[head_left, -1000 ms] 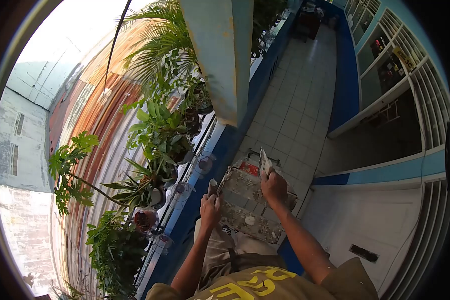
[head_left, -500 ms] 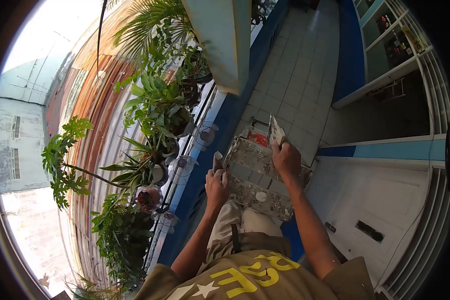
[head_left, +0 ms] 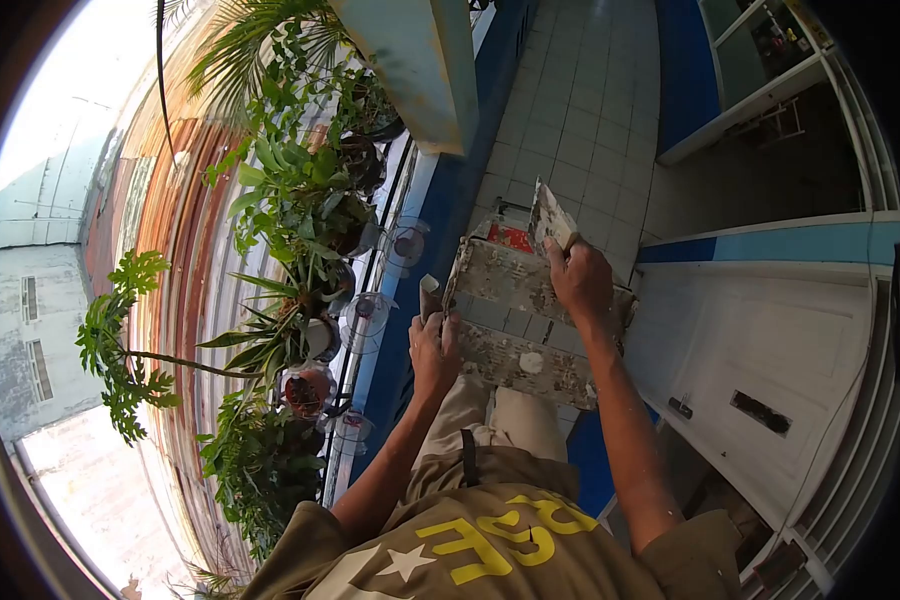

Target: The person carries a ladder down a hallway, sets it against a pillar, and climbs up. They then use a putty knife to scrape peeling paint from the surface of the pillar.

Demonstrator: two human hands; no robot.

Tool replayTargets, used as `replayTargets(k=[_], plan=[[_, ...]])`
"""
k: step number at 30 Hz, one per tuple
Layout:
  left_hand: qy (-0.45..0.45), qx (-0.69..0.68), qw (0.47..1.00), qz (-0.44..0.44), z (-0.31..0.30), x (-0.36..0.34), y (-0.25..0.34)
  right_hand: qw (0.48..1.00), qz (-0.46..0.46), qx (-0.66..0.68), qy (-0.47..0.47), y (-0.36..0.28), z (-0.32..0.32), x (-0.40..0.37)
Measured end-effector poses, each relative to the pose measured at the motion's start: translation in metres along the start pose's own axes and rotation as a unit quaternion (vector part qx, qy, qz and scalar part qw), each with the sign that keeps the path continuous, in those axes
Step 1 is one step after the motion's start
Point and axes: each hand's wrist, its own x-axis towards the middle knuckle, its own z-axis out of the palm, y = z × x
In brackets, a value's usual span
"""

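Note:
My right hand grips a wide scraper, its pale, coated blade pointing up and away from me. A narrower putty knife stands upright in my left hand, its pale blade tip above my fingers. Between and below both hands is a worn platform with two plaster-spattered boards and a gap between them. A round white blob lies on its nearer board. A red patch shows at the platform's far end. The two tools are apart from each other.
Potted plants line a railing on the left, beside a low blue wall. A light blue pillar rises ahead. The tiled floor runs forward. On the right are a white door and a dark doorway.
The view has shifted slightly. My right hand with the scraper has moved a little up and right in the frame; my left hand keeps its grip on the putty knife, a little higher.

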Motion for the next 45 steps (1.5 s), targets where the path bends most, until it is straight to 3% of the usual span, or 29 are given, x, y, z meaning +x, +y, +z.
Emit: replayTargets(k=[13, 19, 23, 27, 31, 33, 34, 36, 40, 41, 42, 45], plan=[[-0.033, -0.019, 0.999, 0.000, -0.007, 0.003, 0.002, 0.999, -0.013, 0.029, 0.029, -0.001, -0.004, -0.002], [-0.141, 0.009, 0.990, 0.021, -0.026, 0.005, 0.000, 0.997, -0.069, 0.037, 0.014, 0.005, -0.004, -0.008], [-0.109, -0.034, 0.992, 0.061, -0.021, 0.000, -0.012, 0.993, -0.113, 0.024, 0.035, 0.010, 0.000, -0.010], [-0.133, -0.085, 0.985, 0.068, -0.018, 0.001, -0.027, 0.985, -0.152, -0.013, 0.075, 0.011, 0.008, -0.009], [-0.097, -0.176, 0.975, 0.098, -0.010, -0.003, -0.059, 0.980, -0.178, -0.035, 0.083, 0.011, 0.006, -0.015], [-0.038, -0.078, 0.978, 0.188, -0.006, -0.002, -0.060, 0.974, -0.202, -0.061, 0.082, 0.013, 0.006, -0.013], [-0.033, -0.091, 0.980, 0.176, -0.005, -0.004, -0.054, 0.974, -0.201, -0.063, 0.082, 0.015, 0.007, -0.011], [0.014, -0.065, 0.966, 0.250, 0.001, 0.001, -0.070, 0.964, -0.234, -0.056, 0.109, 0.019, 0.011, -0.010], [-0.020, -0.138, 0.977, 0.164, -0.004, 0.003, -0.048, 0.953, -0.267, -0.055, 0.129, 0.022, 0.013, -0.009], [-0.020, -0.143, 0.975, 0.170, 0.003, 0.004, -0.051, 0.960, -0.252, -0.047, 0.114, 0.020, 0.012, -0.008], [0.054, -0.057, 0.969, 0.234, 0.009, 0.004, -0.050, 0.966, -0.237, -0.038, 0.098, 0.020, 0.012, -0.007], [0.098, -0.078, 0.956, 0.267, 0.013, 0.011, -0.051, 0.959, -0.252, -0.052, 0.116, 0.021, 0.014, -0.003]])
